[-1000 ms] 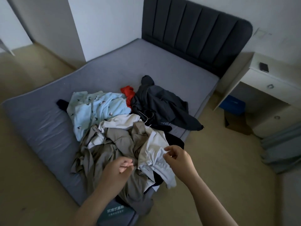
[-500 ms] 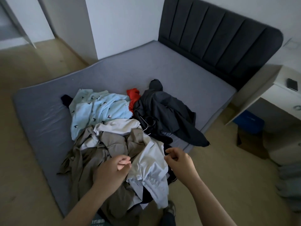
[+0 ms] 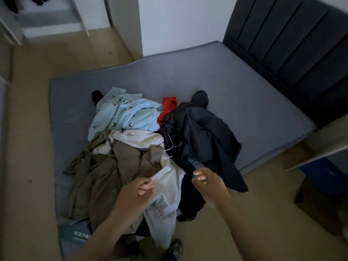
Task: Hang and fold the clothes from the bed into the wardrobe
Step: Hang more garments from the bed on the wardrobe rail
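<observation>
Pale shirt (image 3: pixel 165 187) lies on top of the heap at the near edge of the bed (image 3: pixel 235 91), its lower half spilling over the mattress side toward the floor. Left hand (image 3: pixel 140 193) pinches the shirt's upper edge between thumb and curled fingers. It is a light grip at the hem, likely meant to peel this one piece off without dragging the rest. Right hand (image 3: pixel 205 182) sits just beside the shirt's far edge with its fingers curled. Whether they clamp the shirt, the dark cloth under it, or nothing, I cannot tell. The hands are set apart across the garment, which reads as taking it by two points to shake it open.

Under and to the left is a crumpled khaki garment (image 3: pixel 105 176), with a cream garment (image 3: pixel 139 137) above it. Beyond those are a light blue patterned top (image 3: pixel 128 113) and a red garment (image 3: pixel 168 108), wedged against a dark jacket (image 3: pixel 203 132). A wire hanger (image 3: pixel 170 147) rests on the jacket's edge, hook toward the pale shirt — handy, untouched.

The heap looks nearly whole, so I judge the task barely begun. The wardrobe (image 3: pixel 47 19) stands open at far left, well apart from the bed — each piece means a walk.
</observation>
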{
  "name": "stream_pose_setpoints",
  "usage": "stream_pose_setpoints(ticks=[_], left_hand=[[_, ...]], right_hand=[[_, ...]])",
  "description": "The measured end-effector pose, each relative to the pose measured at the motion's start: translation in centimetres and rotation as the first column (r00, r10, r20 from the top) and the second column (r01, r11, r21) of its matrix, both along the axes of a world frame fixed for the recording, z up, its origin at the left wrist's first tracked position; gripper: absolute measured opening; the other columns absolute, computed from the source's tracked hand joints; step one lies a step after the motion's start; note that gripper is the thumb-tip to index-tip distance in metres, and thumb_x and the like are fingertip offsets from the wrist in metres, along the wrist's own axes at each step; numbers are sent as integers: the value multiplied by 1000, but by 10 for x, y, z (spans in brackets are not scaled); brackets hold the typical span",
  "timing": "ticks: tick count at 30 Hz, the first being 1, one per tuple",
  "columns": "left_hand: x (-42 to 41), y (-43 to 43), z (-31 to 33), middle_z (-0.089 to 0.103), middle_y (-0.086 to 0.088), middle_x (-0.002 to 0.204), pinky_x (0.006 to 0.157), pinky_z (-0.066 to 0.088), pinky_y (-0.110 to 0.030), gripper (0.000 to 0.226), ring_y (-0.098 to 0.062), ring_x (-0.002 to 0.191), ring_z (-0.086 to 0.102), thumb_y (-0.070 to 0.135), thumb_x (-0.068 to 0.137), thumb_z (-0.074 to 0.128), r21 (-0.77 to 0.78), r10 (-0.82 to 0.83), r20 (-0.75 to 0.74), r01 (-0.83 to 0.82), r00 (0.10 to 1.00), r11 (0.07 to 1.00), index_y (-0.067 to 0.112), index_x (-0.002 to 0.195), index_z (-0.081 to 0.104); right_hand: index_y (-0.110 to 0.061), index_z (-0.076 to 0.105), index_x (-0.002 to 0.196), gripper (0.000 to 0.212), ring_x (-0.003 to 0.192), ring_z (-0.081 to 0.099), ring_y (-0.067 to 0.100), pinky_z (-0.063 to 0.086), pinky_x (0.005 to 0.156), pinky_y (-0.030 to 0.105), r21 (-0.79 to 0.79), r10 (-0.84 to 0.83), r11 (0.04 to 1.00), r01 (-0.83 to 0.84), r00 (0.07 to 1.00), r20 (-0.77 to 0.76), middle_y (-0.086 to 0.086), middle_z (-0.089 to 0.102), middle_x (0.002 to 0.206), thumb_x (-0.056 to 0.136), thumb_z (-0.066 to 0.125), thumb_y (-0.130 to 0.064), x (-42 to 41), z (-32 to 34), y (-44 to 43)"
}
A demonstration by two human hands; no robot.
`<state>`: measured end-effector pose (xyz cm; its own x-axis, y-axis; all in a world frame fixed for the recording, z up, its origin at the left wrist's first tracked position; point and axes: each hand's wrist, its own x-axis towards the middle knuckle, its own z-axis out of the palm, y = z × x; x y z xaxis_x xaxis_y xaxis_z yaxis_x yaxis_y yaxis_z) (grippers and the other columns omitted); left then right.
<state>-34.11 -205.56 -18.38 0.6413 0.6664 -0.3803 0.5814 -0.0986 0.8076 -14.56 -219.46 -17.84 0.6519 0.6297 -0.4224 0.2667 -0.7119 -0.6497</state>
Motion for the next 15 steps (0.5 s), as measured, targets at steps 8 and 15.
stream_pose_setpoints(ticks=[8,15], left_hand=[[3,8,-19,66,10,93,66,41,-7,14,-2,90,61,17,90,62,-33,124,0,-124,992,992,28,99,62],[15,42,-48,67,6,91,68,44,-15,12,-2,85,61,18,90,61,-84,183,-37,-186,982,979,22,101,63]], right_hand=[[-20,60,111,20,95,57,12,46,82,25,-63,72,995,-75,996,-49,-12,58,92,92,55,-22,18,-25,25],[-20,60,110,20,92,56,10,42,77,22,-132,94,986,-99,995,-45,-6,61,98,91,54,-19,36,-56,67]])
